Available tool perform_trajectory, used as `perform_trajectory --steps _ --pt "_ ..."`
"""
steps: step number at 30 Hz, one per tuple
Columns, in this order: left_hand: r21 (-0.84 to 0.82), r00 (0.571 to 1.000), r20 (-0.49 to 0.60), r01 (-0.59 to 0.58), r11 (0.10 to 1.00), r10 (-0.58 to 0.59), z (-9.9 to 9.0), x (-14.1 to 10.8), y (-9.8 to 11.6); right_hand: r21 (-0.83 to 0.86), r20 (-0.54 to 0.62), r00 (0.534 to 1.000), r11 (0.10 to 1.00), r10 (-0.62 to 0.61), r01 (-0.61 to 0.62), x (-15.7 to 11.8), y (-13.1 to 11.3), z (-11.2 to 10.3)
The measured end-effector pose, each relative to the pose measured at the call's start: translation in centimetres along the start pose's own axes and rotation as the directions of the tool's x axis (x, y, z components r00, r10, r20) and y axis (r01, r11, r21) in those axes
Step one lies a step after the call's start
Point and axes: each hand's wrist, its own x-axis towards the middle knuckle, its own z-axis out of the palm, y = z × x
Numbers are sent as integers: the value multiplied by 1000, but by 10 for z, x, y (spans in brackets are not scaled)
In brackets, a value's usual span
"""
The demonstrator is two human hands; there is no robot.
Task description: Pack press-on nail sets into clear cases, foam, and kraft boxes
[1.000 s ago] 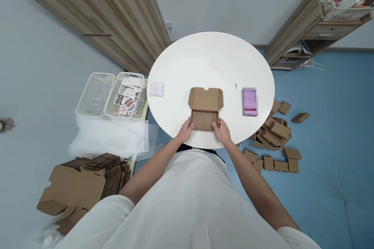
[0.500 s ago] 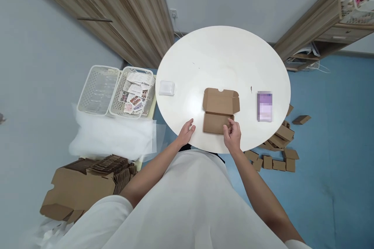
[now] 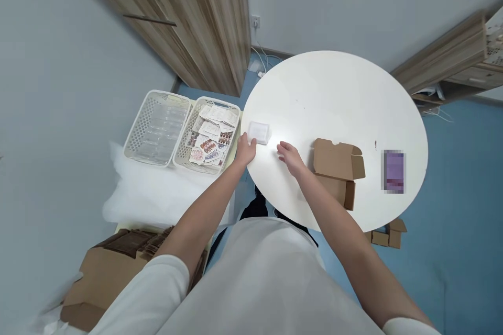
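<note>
On the left part of the round white table [image 3: 334, 94] lies a small white wrapped packet [image 3: 259, 132]. My left hand [image 3: 245, 150] has its thumb and fingers closed on the packet's near left corner. To the right of the packet, my right hand [image 3: 290, 157] holds nothing, its fingers apart and pointing left. Beyond my right wrist is a brown cardboard box [image 3: 334, 159] with its lid folded back; my forearm hides part of its lower half.
Left of the table stand a white basket of printed cards [image 3: 212, 138] and a basket of clear plastic pieces [image 3: 161, 125]. White foam sheeting [image 3: 153, 188] and flattened cartons [image 3: 102, 277] lie nearer me. A pixelated purple item [image 3: 394, 171] is at the table's right.
Both hands have moved left. My right hand has left the cardboard box, and my left hand has come onto the white packet. The whole view has shifted, so the table appears further right.
</note>
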Motion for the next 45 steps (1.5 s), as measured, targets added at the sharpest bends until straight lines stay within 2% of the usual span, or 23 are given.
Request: perform_trajectory --steps 3,8,11,15,20,24,27,30,34,39,42,45 --pt "-18 997 -77 -12 1000 11 2 17 3 92 -74 997 996 -2 9 28 -6 24" --pt "-69 995 -62 -77 995 73 7 23 -3 96 -159 983 989 -96 112 54 -4 48" --pt "-188 997 -61 -63 980 53 12 19 -10 86 -211 971 988 -109 130 55 4 48" --pt "-336 999 -43 -36 941 23 18 4 -13 107 -228 966 983 -121 148 42 12 36" --pt "-419 993 -96 -101 902 66 22 -37 11 176 -205 958 955 -201 239 5 11 7" --pt "-473 986 -99 -164 865 133 36 -80 43 200 -217 937 927 -273 316 -33 14 -36" --pt "-480 980 -68 -196 855 186 60 -111 66 156 -244 914 917 -325 368 -64 24 -78" --pt "-468 972 -10 -212 858 235 92 -138 84 47 -265 904 932 -334 358 -89 41 -122" --pt "-400 967 43 -213 891 251 135 -163 94 -89 -292 887 933 -358 348 -105 70 -166" --pt "-182 961 113 -229 956 252 165 -182 88 -304 -193 907 902 -374 307 -109 102 -187" --pt "1 953 161 -260 966 256 170 -189 84 -478 -111 923 834 -369 276 -108 116 -189" --pt "201 946 206 -290 936 249 170 -195 85 -610 -42 940 754 -338 244 -105 123 -189"
